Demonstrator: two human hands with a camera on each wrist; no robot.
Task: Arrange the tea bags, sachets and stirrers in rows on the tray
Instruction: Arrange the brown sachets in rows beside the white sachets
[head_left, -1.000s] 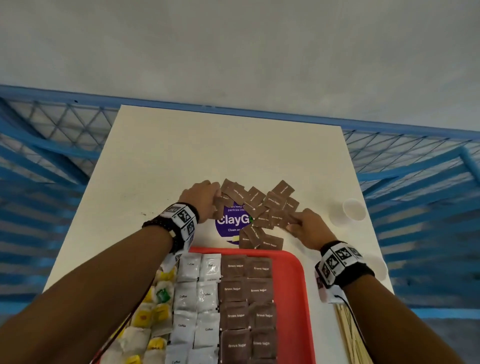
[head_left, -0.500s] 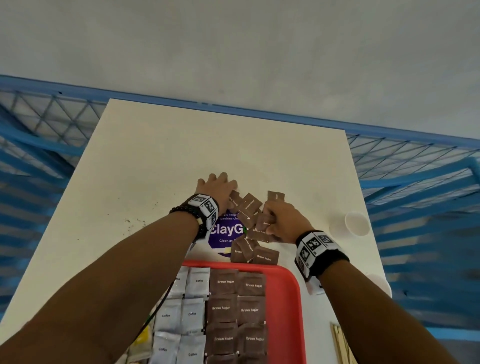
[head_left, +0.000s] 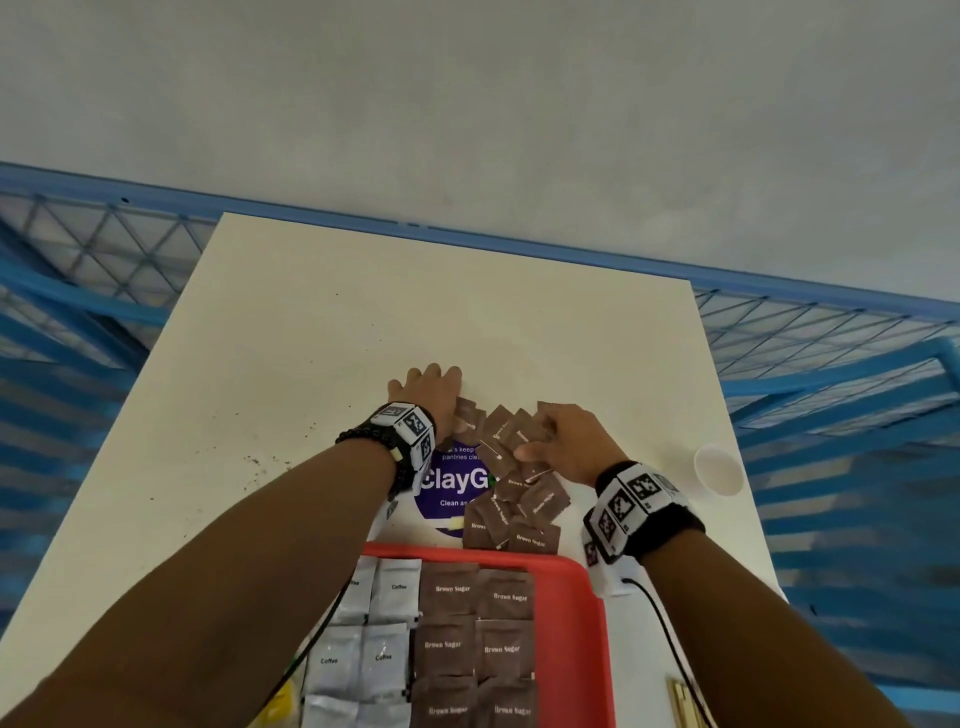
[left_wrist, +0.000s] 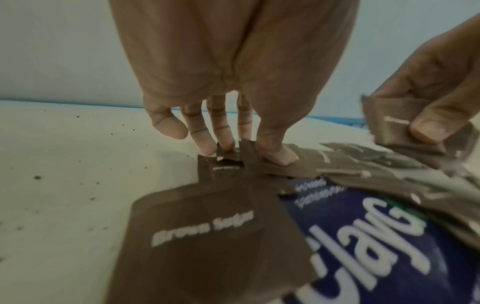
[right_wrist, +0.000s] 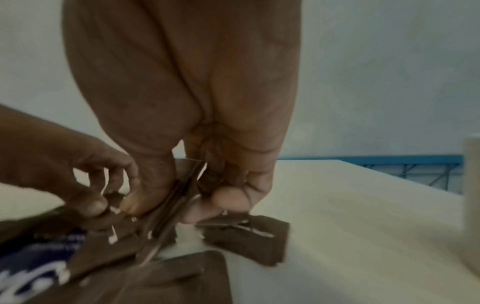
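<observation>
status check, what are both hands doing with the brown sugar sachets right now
Left hand fingertips pressing loose brown paper sugar sachets on the white table. Right hand pinching a small stack. Red plastic tray rows part filled. Nothing blocking.

Bare arms, white marker-printed wristbands (head_left: 410, 426), black bead bracelet (head_left: 363, 434).

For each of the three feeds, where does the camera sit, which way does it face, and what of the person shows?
Head: worn on the head, looking forward and down at the table, red tray and both forearms.
Left wrist: looks along the left hand, whose fingertips press loose brown sugar sachets.
Right wrist: looks along the right hand, its grip pinching several brown sachets; a white cup at the right edge.
Shared: each wrist view shows the other hand; all three show the purple sticker.
</observation>
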